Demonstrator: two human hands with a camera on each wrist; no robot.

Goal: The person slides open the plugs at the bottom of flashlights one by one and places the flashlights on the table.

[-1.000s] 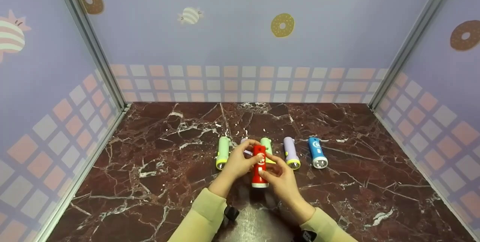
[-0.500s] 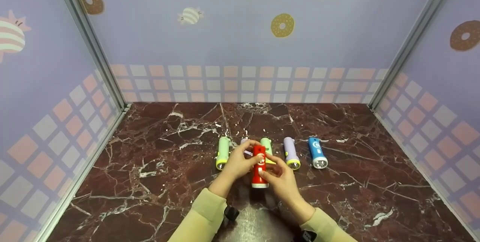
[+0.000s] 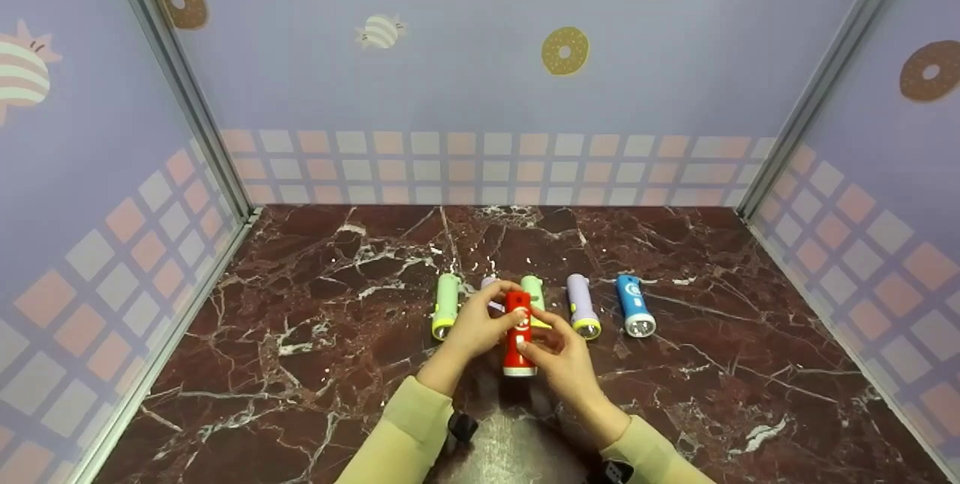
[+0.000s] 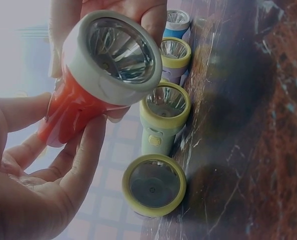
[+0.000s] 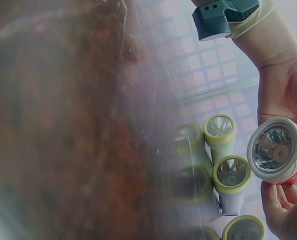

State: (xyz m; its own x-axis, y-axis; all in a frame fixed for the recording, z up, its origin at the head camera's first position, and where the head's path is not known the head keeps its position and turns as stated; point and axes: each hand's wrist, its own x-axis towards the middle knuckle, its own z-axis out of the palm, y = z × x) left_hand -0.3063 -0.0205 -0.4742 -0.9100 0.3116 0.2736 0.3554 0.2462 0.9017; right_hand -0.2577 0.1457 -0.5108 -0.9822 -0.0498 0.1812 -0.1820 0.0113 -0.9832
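Note:
Both hands hold a red flashlight with a white-rimmed head, just above the middle of the table. In the head view its lens end points down toward the wearer. My left hand grips the upper body from the left, thumb across the front near a white emblem. From the right, my right hand holds the body, its thumb at the white switch. Seen in the left wrist view, the flashlight's head shows a shiny reflector behind its lens. The fingers behind the body are partly hidden in the head view.
Behind the hands lies a row of flashlights: green, purple mostly hidden, another green, another purple and blue. The dark red marbled table is bounded by patterned walls.

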